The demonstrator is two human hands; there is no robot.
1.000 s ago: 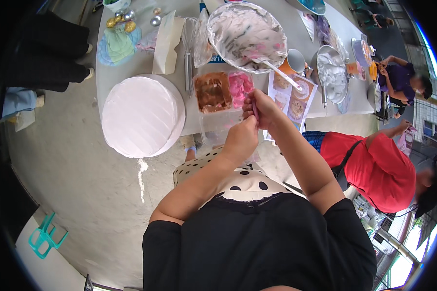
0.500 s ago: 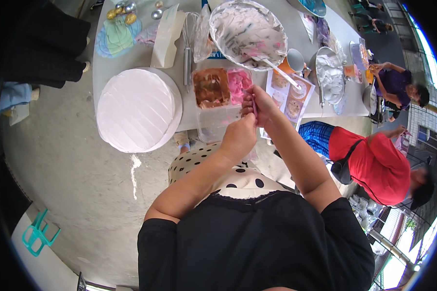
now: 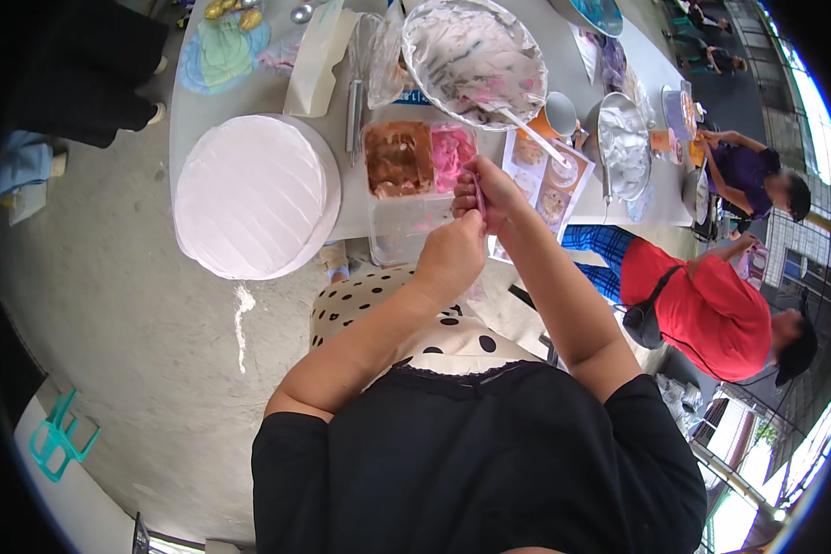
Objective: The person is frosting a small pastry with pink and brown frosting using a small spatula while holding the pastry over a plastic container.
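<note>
My left hand [image 3: 452,253] and my right hand [image 3: 496,196] meet in front of me, both with closed fingers. Gripped between them is a thin pink piping bag [image 3: 479,198], mostly hidden by the fingers; a pinkish see-through part hangs below my left hand. Just beyond the hands stands a clear plastic tub with brown frosting [image 3: 398,159] and pink frosting [image 3: 452,152] side by side. To the left is a round cake [image 3: 254,197] coated in smooth pale pink frosting, at the table's near edge.
Past the tub stand a large bowl [image 3: 473,65] of whitish frosting with a spatula [image 3: 537,138], an orange cup [image 3: 559,114] and a whisk [image 3: 355,118]. A picture sheet [image 3: 563,189] lies right of my hands. A person in red [image 3: 697,309] stands at the right.
The whole view has shifted slightly, so the table and cake sit a little further left and up. Both hands keep the same hold on the piping bag.
</note>
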